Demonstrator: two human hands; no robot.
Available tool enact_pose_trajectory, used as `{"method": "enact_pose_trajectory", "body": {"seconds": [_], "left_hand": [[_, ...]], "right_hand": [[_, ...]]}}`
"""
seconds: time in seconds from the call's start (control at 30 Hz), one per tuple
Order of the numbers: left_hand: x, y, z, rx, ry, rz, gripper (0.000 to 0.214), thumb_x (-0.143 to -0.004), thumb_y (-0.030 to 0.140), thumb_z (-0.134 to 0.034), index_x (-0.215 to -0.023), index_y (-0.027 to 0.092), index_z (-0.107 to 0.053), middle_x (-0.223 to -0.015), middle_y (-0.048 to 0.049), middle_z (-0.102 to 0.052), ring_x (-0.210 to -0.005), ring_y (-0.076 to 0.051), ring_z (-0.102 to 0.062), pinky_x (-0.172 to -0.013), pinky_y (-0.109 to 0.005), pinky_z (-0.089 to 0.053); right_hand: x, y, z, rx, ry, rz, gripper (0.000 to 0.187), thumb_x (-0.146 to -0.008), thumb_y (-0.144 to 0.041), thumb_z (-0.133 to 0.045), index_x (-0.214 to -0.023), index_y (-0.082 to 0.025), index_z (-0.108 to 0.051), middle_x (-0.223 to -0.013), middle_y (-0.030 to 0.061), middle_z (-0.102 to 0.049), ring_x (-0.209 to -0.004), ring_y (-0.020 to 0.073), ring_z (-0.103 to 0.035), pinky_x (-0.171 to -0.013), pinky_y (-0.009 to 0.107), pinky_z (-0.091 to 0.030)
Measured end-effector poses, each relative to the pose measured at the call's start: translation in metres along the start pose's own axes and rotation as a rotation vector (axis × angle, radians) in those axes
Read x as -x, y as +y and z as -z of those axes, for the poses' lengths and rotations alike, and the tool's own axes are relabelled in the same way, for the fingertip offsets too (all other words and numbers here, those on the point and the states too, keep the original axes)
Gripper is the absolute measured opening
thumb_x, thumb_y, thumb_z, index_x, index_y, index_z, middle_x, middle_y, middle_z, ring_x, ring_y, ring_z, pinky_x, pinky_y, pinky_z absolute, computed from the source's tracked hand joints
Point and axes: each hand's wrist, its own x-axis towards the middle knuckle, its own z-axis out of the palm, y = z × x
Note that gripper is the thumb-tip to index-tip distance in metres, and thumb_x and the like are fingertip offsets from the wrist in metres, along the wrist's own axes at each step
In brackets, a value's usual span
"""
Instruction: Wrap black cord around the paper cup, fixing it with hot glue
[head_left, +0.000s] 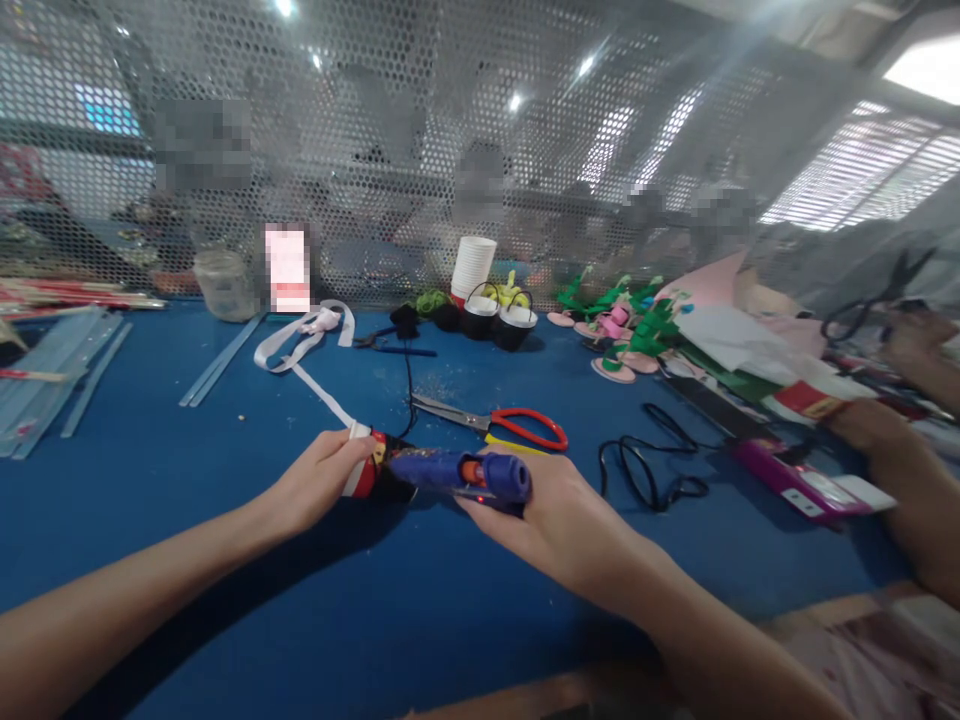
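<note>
In my right hand [559, 520] is a blue glue gun [442, 468], its fingers wrapped round the handle and its front end pointing left. My left hand [319, 475] grips a small red, black and white cup [362, 478], lying tilted close to the gun's nozzle. From the cup's white rim a white ribbon [324, 393] runs back to a loose coil on the table. Whether the nozzle touches the cup I cannot tell. Just beyond the gun lie red-handled scissors [495, 420] with blades parted, and something yellow beside them, partly covered.
Clear glue sticks [64, 365] lie at left. Along the mesh wall stand a plastic jar [223, 285], stacked white cups [474, 268] and two small black buckets [516, 325]. Green craft plants [652, 325] and a black cord [649, 465] are at right. Another person's hands work at the right edge.
</note>
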Motion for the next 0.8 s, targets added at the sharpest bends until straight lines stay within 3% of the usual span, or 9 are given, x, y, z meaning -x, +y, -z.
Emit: {"method": "enact_pose_trajectory", "body": {"seconds": [0.8], "left_hand": [[0.0038, 0.0020, -0.0011, -0.055, -0.074, -0.062, 0.030, -0.071, 0.038, -0.038, -0.052, 0.015, -0.043, -0.046, 0.0058, -0.034, -0.045, -0.008, -0.028, -0.044, -0.020, -0.022]], "right_hand": [[-0.0013, -0.0011, 0.0028, -0.048, -0.010, -0.064, 0.011, -0.068, -0.025, -0.051, -0.060, -0.018, -0.051, -0.052, -0.0009, -0.052, -0.045, 0.0109, -0.045, -0.043, 0.021, -0.034]]}}
